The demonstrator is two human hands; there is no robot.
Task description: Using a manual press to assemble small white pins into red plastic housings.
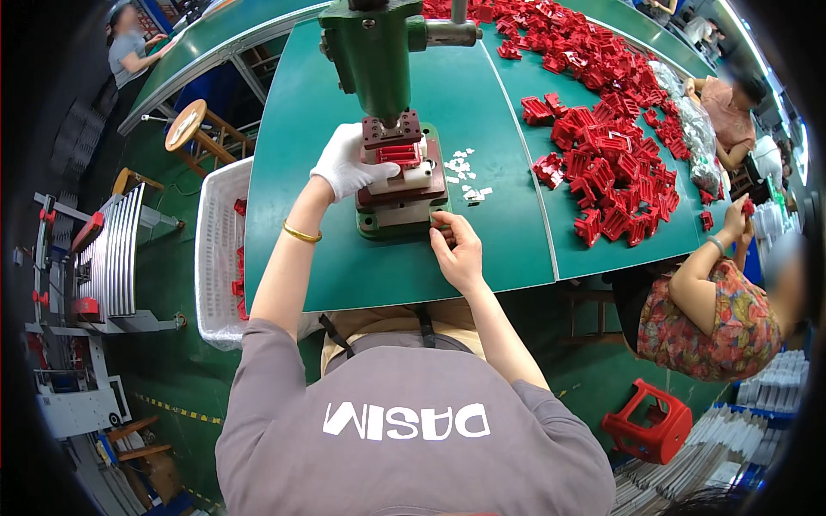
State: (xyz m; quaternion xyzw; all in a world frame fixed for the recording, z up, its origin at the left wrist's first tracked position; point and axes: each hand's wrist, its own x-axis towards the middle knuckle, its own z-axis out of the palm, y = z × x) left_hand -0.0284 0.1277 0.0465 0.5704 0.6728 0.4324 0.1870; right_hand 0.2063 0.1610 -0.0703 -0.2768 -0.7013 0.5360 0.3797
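The gloved left hand (348, 162) has its fingers curled against the one red part (398, 155) seated in the green press (379, 52), thumb on the white block (411, 176) just right of them; the part's long axis runs left to right. The bare right hand (458, 252) pinches the press base's near edge, farther off. A heap of red parts (611, 163), too many to count, lies well right

A heap of red plastic parts (615, 163) sprawls across the upper right of my green table (482, 103). A white slotted crate (219, 249) sits left of centre. At lower right stands a red stool (647, 423).
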